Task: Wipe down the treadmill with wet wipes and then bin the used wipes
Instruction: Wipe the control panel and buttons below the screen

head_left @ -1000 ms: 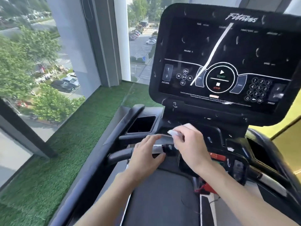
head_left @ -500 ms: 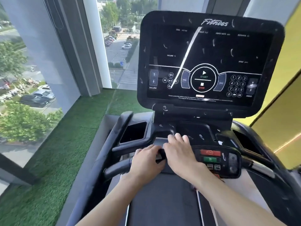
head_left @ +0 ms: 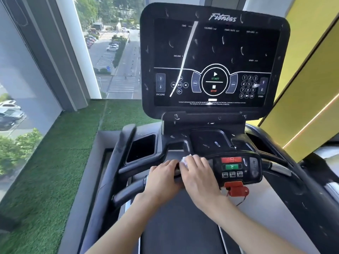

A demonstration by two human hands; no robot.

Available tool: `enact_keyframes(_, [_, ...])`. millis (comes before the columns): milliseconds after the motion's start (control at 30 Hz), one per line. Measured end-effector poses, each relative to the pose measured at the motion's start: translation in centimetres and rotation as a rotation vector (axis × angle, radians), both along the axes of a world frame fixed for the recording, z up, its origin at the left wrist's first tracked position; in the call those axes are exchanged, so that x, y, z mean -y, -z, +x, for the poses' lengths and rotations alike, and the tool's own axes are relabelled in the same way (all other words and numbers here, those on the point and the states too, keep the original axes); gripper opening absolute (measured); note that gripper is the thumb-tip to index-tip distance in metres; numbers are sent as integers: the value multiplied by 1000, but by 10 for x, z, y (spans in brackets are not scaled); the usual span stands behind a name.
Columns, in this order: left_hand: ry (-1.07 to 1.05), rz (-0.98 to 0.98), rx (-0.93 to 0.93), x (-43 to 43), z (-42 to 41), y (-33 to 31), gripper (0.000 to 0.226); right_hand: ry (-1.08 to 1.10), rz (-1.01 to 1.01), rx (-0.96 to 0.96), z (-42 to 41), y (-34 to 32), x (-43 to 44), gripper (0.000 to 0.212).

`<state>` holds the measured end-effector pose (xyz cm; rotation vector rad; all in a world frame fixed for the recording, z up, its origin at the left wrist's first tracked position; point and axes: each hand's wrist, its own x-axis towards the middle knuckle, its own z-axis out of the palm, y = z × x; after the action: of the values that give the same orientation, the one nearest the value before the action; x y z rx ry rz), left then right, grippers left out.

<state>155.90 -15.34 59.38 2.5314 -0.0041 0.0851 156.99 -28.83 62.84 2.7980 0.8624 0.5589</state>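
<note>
Forearms closest to us, both stretched out over the dark belt (head_left: 179,231) of the treadmill (head_left: 201,118). Our left hand (head_left: 163,178) has its fingers curled over the front handlebar (head_left: 128,192), gripping it right beside the other hand. Our right hand (head_left: 200,176) lies over the same bar with the wet wipe (head_left: 185,160) bunched under its bent fingers and pressed onto the bar. Only a crumpled white bit pokes out by the index finger, and we can't tell if it touches the left hand.

Just right of that hand sits the small control panel (head_left: 254,169), with a red button (head_left: 231,159) above a green button (head_left: 232,166) and a row of little keys too small to read. A red safety clip (head_left: 237,191) hangs off the panel's lower edge, thin cord trailing below it. Left of the hands and a bit further up is the square cup holder (head_left: 142,149), dark inside.

Above all that stands the big console screen (head_left: 212,52): black with white markings, START and STOP in the middle, INCLINE on the left, SPEED and a number pad on the right. It's smudged all over, with one long pale streak running diagonally.

Past the treadmill, fake grass (head_left: 55,162) covers the floor up to the window (head_left: 113,52), with a car park and trees way down below. Yellow wall (head_left: 302,88) off to the right.
</note>
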Motion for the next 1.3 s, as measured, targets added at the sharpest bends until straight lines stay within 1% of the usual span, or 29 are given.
enact_keyframes(67, [-13, 19, 9, -1, 1, 3, 38, 28, -11, -27, 2, -6, 3, 43])
enact_keyframes(100, [-17, 29, 17, -2, 1, 4, 36, 57, -13, -23, 3, -9, 1, 44])
enact_keyframes(133, [-15, 31, 22, -1, 1, 3, 35, 94, -4, -26, 3, -11, -3, 42])
enact_keyframes(200, [8, 27, 13, 0, 1, 0, 36, 119, 32, -63, 1, -14, -16, 28])
enact_keyframes(267, [29, 22, 0, -1, -1, -3, 39, 61, 39, -90, 4, -17, -19, 16])
enact_keyframes(333, [41, 47, -2, -3, -2, -3, 41, 43, 10, -104, 14, -15, -7, 13])
enact_keyframes(400, [50, 104, -10, -4, -2, -3, 43, 74, 20, -132, 22, -14, 3, 14])
enact_keyframes(500, [56, 101, -8, -3, -2, -3, 43, 31, 51, -182, 20, -9, 3, 30])
enact_keyframes(667, [68, 79, 5, -5, -2, 1, 46, -78, 88, -120, 4, 3, 12, 49])
enact_keyframes(733, [72, 80, 8, -4, -2, -1, 49, -139, 70, -57, 0, 14, 23, 46])
enact_keyframes(800, [75, 87, 9, -3, -2, -2, 48, -201, 7, -13, 1, 20, 31, 46])
enact_keyframes(867, [75, 89, 4, -3, -3, -2, 46, -267, -56, 16, 5, 19, 35, 40])
enact_keyframes(933, [84, 94, -7, -4, -3, -2, 50, -278, -89, 38, 7, 12, 38, 37])
enact_keyframes(1033, [102, 115, -14, -5, -3, -3, 59, -230, 16, 49, 8, 1, 38, 42])
enact_keyframes(1133, [105, 112, -4, -6, -3, -1, 56, -248, 122, 58, 10, 4, 22, 27])
enact_keyframes(1233, [101, 100, 0, -6, -2, 1, 51, -310, 98, 39, 10, 5, 14, 25])
enact_keyframes(1300, [108, 101, -5, -7, -2, 1, 56, -336, 25, 96, 11, 4, 23, 22])
